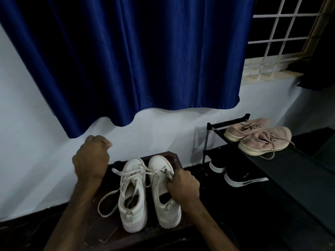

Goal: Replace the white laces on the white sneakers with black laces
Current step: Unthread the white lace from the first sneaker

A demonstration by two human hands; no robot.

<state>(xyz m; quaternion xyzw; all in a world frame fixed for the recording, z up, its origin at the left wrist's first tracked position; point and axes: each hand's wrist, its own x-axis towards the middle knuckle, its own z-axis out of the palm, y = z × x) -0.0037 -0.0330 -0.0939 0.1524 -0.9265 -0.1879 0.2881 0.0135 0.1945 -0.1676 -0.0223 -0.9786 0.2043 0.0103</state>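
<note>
Two white sneakers sit side by side, toes to the wall [27,142], on a dark wooden stool [101,230]. The left sneaker [133,196] has its white laces [126,175] loosened, one end looping off to the left. The right hand [183,189] grips the right sneaker [159,171] at its collar, fingers curled over the edge. The left hand [91,156] is raised, curled into a fist; whether it pinches anything cannot be told. To the right stands a black shoe rack [290,171] with pink sneakers [262,140] on top and black sneakers [241,180] below. A blue curtain [136,51] hangs above, beside a window grille [282,33].
</note>
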